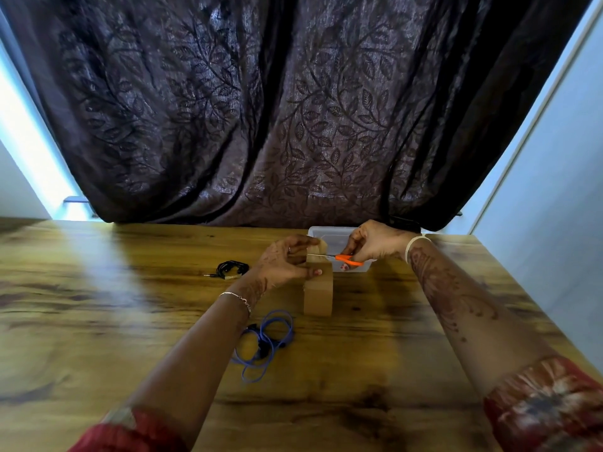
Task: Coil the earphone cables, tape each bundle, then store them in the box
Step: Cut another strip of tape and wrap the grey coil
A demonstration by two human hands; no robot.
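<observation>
A roll of brown tape point(319, 296) stands upright on the wooden table point(98, 305). My left hand point(287, 261) pinches the tape strip pulled up from the roll. My right hand point(372, 243) grips orange-handled scissors point(347, 258), whose blades reach left across the strip. A clear plastic box point(329, 234) sits just behind the hands. A black earphone bundle point(231, 268) lies coiled to the left of my left hand. The blue earphone cable point(269, 340) lies in loose loops near my left forearm.
A dark leaf-patterned curtain point(293, 109) hangs behind the table's far edge. Pale walls flank it on both sides. The table's right edge runs close past my right forearm.
</observation>
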